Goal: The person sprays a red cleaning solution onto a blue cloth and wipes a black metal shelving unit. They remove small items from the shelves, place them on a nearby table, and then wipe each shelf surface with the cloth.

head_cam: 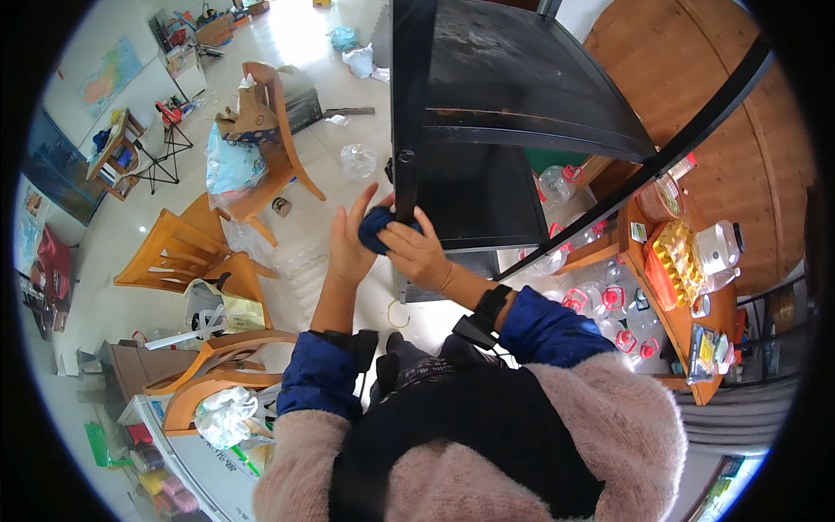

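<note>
A bundled dark blue cloth (374,231) is pressed around the lower part of a black upright post (407,130). My right hand (417,251) grips the cloth from the near right side, fingers over it and thumb raised against the post. To the left, my left hand (349,245) is spread with its palm towards the bundle; some of its fingertips reach behind cloth and post, so their contact is hidden. The post belongs to a black rack with an upper shelf (515,78), scuffed on top, and a glossy lower shelf (479,196).
Right of the rack, clear plastic bottles with red handles (613,298) crowd the floor beside a wooden table (682,346). Wooden chairs stand left, one bearing bags (235,156). A crumpled plastic bag (358,161) lies on the tiles. A slanted black bar (626,186) crosses the right.
</note>
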